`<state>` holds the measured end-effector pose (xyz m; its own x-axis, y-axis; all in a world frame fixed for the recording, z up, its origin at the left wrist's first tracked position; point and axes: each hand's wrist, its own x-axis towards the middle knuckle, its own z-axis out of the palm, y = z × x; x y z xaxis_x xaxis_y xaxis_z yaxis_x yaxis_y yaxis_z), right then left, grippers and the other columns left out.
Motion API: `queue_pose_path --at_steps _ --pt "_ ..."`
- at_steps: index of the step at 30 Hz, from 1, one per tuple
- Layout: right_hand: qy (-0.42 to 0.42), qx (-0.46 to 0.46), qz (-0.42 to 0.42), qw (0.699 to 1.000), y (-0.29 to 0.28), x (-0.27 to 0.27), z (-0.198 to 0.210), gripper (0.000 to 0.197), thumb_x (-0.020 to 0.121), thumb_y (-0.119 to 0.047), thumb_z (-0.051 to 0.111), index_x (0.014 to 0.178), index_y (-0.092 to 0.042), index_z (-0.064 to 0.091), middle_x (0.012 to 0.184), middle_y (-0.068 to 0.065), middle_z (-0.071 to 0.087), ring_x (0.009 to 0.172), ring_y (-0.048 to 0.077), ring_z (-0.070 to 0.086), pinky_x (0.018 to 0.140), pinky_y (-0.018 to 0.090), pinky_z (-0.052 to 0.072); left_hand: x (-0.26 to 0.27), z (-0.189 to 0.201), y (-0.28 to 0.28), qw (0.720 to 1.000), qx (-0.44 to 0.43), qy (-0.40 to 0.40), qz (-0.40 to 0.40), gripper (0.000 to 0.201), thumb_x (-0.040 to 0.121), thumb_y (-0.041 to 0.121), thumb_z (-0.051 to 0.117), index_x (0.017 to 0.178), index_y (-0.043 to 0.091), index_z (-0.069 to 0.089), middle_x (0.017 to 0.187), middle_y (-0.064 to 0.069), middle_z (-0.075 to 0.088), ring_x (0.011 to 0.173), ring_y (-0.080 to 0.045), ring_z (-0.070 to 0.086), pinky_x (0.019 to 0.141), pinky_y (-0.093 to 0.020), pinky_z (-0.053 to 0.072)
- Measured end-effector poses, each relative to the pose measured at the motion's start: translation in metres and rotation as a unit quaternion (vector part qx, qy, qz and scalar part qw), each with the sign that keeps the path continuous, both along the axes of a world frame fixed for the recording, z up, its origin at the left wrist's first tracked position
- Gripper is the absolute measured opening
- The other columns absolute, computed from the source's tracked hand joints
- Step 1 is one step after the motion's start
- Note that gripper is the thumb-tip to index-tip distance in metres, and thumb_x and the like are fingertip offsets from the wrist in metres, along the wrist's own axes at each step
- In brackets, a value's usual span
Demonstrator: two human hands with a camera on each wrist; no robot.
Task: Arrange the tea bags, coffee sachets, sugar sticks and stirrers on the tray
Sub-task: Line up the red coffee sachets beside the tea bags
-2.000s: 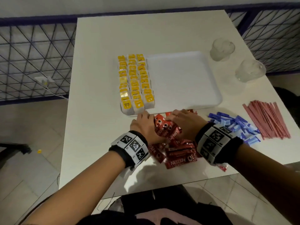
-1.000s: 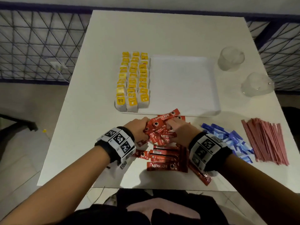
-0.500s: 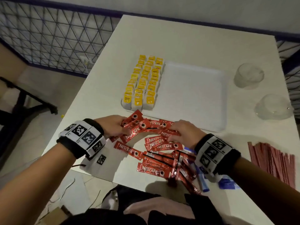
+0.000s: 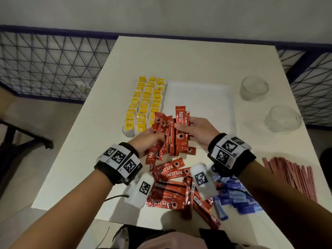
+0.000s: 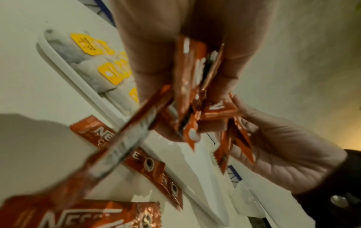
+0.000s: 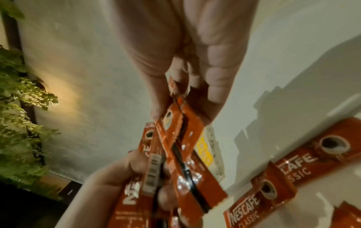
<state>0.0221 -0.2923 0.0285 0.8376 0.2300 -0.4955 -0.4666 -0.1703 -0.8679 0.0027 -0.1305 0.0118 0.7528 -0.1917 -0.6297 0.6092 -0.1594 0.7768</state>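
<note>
Left hand (image 4: 146, 141) grips fan of red coffee sachets (image 4: 164, 133), fingers curled round lower ends. Right hand (image 4: 197, 131) pinches upright sachets at fan's right side, thumb on front. Bundle held above near edge of white tray (image 4: 212, 97). Tea bags (image 4: 143, 105) in three rows on tray's left part. Loose sachets (image 4: 170, 193), blue sugar sticks (image 4: 235, 198), red stirrers (image 4: 291, 177) on table (image 4: 179, 58), off tray

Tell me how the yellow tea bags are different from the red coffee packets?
The tea bags lie in neat rows on the tray; the coffee packets lie jumbled on the table, some held in both hands. Tea bags are short, white with yellow tags; coffee packets are long, shiny and red.
</note>
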Motion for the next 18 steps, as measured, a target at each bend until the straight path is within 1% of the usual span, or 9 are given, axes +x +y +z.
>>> queue_pose_path --at_steps 2,5,7,8,10,11,12,14,18 --pt "-0.002 -0.011 -0.009 1.000 0.005 -0.002 -0.004 0.059 0.070 -0.036 0.077 0.106 0.008 0.060 0.110 0.026 0.064 0.103 0.039 0.062 0.095 0.055 0.045 0.003 -0.001 -0.001 1.000 -0.019 0.015 -0.002 0.020 0.086 -0.004 0.038 0.079 0.007 0.054 0.056 -0.004 0.062 0.047 -0.014 0.059 0.050 -0.023 0.049" --pt "0.001 -0.006 -0.033 0.999 0.012 -0.004 -0.009 0.051 0.074 -0.029 0.075 0.104 0.010 0.060 0.108 0.027 0.064 0.102 0.041 0.062 0.094 0.056 0.046 0.008 -0.001 0.000 0.999 -0.042 0.030 -0.011 0.023 0.087 0.002 0.033 0.070 0.005 0.049 0.045 -0.004 0.052 0.035 -0.014 0.048 0.040 -0.019 0.043" --pt "-0.003 -0.011 -0.047 0.999 0.018 -0.005 -0.010 0.068 0.065 -0.038 0.079 0.104 0.013 0.058 0.109 0.030 0.062 0.103 0.044 0.060 0.094 0.058 0.044 0.011 0.002 0.001 0.998 -0.054 0.024 -0.026 0.028 0.090 0.009 0.033 0.067 0.007 0.048 0.042 -0.002 0.050 0.033 -0.012 0.044 0.040 -0.018 0.038" --pt "-0.007 -0.014 -0.053 0.998 0.021 -0.004 -0.015 0.084 0.055 -0.048 0.079 0.105 0.014 0.055 0.111 0.033 0.059 0.104 0.047 0.057 0.093 0.061 0.043 0.013 0.002 0.003 0.998 -0.055 0.010 -0.041 0.026 0.092 0.014 0.036 0.072 0.007 0.051 0.046 -0.003 0.054 0.037 -0.013 0.047 0.044 -0.018 0.039" --pt "-0.008 -0.007 -0.061 0.998 0.025 -0.001 -0.021 0.095 0.045 -0.055 0.077 0.105 0.015 0.054 0.112 0.035 0.056 0.105 0.049 0.055 0.091 0.063 0.042 0.017 0.001 0.006 0.995 -0.048 -0.025 -0.079 0.021 0.088 0.030 0.057 0.099 0.012 0.059 0.082 -0.011 0.070 0.069 -0.022 0.064 0.067 -0.027 0.050" --pt "-0.004 -0.004 -0.066 0.998 0.027 -0.001 -0.018 0.086 0.049 -0.051 0.078 0.103 0.013 0.057 0.110 0.034 0.059 0.104 0.047 0.057 0.091 0.061 0.044 0.020 -0.001 0.009 0.994 -0.035 -0.038 -0.093 0.035 0.083 0.033 0.066 0.113 0.017 0.057 0.102 -0.011 0.069 0.089 -0.023 0.067 0.081 -0.033 0.053" --pt "-0.001 -0.006 -0.075 0.997 0.029 -0.001 -0.012 0.070 0.059 -0.042 0.079 0.101 0.011 0.060 0.109 0.030 0.062 0.103 0.044 0.060 0.092 0.058 0.046 0.022 -0.002 0.010 0.993 -0.026 -0.048 -0.105 0.045 0.080 0.030 0.070 0.120 0.020 0.053 0.112 -0.009 0.067 0.100 -0.022 0.065 0.090 -0.034 0.051" --pt "0.008 -0.010 -0.078 0.997 0.031 0.002 -0.007 0.044 0.074 -0.026 0.075 0.101 0.007 0.064 0.107 0.024 0.066 0.102 0.037 0.063 0.094 0.052 0.048 0.025 -0.001 0.012 0.988 -0.005 -0.072 -0.133 0.050 0.082 0.020 0.068 0.128 0.020 0.048 0.117 -0.004 0.064 0.106 -0.017 0.063 0.095 -0.030 0.049" --pt "-0.012 -0.037 -0.044 0.998 0.032 0.011 -0.006 0.037 0.079 -0.030 0.070 0.104 -0.003 0.067 0.104 0.014 0.070 0.097 0.027 0.067 0.093 0.043 0.051 0.033 0.001 0.015 0.985 -0.013 -0.086 -0.149 0.043 0.084 0.021 0.068 0.123 0.023 0.051 0.119 -0.007 0.064 0.107 -0.020 0.063 0.096 -0.034 0.048"
